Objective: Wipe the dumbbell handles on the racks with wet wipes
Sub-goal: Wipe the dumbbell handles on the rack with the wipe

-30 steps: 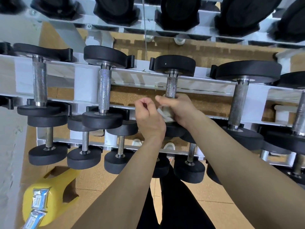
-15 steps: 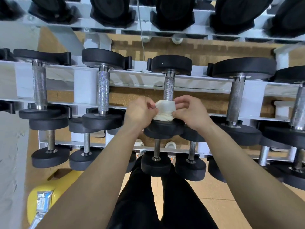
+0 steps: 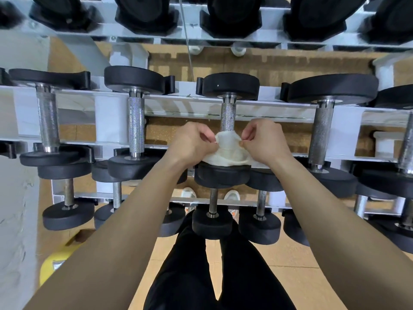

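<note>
White and crumpled, the wet wipe (image 3: pixel 225 151) sits bunched round the near end of a knurled steel handle (image 3: pixel 228 116). That handle belongs to the middle dumbbell on the middle tier of the rack (image 3: pixel 107 126). The wipe's lower edge spreads onto that dumbbell's black near head (image 3: pixel 221 175).

Your left hand (image 3: pixel 192 142) pinches the wipe's left edge between thumb and curled fingers. Your right hand (image 3: pixel 263 139) pinches the right edge the same way, so the wipe is drawn between them across the bar. Above the wipe the handle is bare up to the far head (image 3: pixel 230 86), where the white far rail crosses beneath it.

To either side you have open room. A gap with cork-coloured floor showing through separates your left hand from the neighbouring handle (image 3: pixel 136 126). A similar gap lies between your right hand and the thicker handle (image 3: pixel 321 133) on the right.

Closer to you, things crowd. The left neighbour's near head sits just beside your left wrist, and the lower-tier dumbbells (image 3: pixel 212 222) pack in under both forearms. The upper tier's black heads (image 3: pixel 232 14) line the top edge of the view. A yellow object (image 3: pixel 50 265) shows at the lower left, partly hidden by your left forearm.
</note>
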Demonstrator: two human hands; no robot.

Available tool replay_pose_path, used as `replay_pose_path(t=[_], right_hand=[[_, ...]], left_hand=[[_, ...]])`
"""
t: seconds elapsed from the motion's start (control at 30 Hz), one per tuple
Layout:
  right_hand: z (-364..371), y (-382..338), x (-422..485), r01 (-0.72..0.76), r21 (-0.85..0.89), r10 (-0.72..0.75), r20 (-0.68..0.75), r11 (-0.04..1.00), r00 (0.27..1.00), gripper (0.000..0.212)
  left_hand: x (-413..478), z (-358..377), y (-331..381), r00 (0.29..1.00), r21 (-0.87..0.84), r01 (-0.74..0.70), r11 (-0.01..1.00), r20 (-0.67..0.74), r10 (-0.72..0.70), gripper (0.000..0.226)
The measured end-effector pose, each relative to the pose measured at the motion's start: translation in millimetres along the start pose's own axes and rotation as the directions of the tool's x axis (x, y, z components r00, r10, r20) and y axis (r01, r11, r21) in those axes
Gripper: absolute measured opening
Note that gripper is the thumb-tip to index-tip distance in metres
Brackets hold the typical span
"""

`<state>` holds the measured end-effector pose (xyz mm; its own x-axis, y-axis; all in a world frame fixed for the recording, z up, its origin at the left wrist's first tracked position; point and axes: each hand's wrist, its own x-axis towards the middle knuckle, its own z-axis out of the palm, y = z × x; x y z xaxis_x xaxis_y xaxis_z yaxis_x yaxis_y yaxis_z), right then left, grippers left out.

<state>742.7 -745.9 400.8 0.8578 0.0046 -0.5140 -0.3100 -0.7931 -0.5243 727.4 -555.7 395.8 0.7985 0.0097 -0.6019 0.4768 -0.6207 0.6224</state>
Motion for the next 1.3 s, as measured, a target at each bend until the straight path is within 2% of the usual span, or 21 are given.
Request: replay_pose_path(t=[0.1, 0.33, 0.43, 0.5, 0.6, 0.7, 0.8, 0.93, 1.03, 1.1, 1.2, 1.3], right_hand=[[7, -7, 6, 0.018, -0.046, -0.019, -0.009, 0.999, 1.0, 0.028], [-5, -22, -13, -0.005, 0.16, 0.002, 0.014, 0.987, 1.0, 0.025], [4, -29, -21, 0.014, 0.144, -0.009, -0.034, 0.989, 0.999, 0.022], [7, -29, -21, -0.007, 0.159, 0.019, -0.076, 0.987, 0.997, 0.02], [6, -18, -22, -0.02, 0.137, 0.033, -0.098, 0.99, 0.995, 0.019], [3, -6, -23, -0.035, 0.045, 0.036, -0.02, 0.998, 0.999, 0.019], [2, -2, -16, -0.037, -0.081, 0.041, 0.045, 0.996, 0.998, 0.019], [0, -7, 0, -0.004, -0.194, 0.022, 0.089, 0.981, 0.996, 0.025], [-2, -14, 7, 0.024, -0.16, -0.012, 0.075, 0.987, 0.997, 0.023], [-7, -15, 6, 0.038, -0.083, -0.039, -0.011, 0.996, 0.999, 0.021], [-16, -12, 7, 0.061, 0.035, -0.052, -0.206, 0.998, 0.977, 0.016], [-13, -5, 21, 0.1, 0.05, -0.081, -0.296, 0.994, 0.952, 0.017]], left_hand=[[6, -5, 0, 0.998, 0.006, 0.005, 1.0, 0.057, -0.006, 0.016], [43, 1, 10, 0.994, 0.268, 0.002, 0.963, -0.104, 0.027, 0.011], [56, 2, 12, 0.983, 0.232, -0.036, 0.972, -0.164, 0.076, 0.014], [58, -1, 12, 0.989, 0.206, -0.064, 0.976, -0.119, 0.09, 0.017], [46, -7, 5, 0.991, 0.296, -0.125, 0.947, 0.086, 0.104, 0.016], [25, -7, 1, 0.967, 0.394, -0.184, 0.901, 0.234, 0.095, 0.017], [16, -4, 0, 0.957, 0.437, -0.225, 0.871, 0.267, 0.113, 0.018], [23, -3, 5, 0.988, 0.448, -0.122, 0.886, 0.136, 0.068, 0.005], [28, 2, 10, 0.994, 0.436, -0.11, 0.893, 0.033, 0.106, 0.004], [30, 2, 9, 0.987, 0.356, -0.087, 0.93, -0.099, 0.13, 0.005], [30, -9, 10, 0.94, 0.079, -0.109, 0.991, -0.315, 0.128, 0.009], [20, -15, 17, 0.93, 0.011, -0.194, 0.981, -0.317, 0.187, 0.011]])
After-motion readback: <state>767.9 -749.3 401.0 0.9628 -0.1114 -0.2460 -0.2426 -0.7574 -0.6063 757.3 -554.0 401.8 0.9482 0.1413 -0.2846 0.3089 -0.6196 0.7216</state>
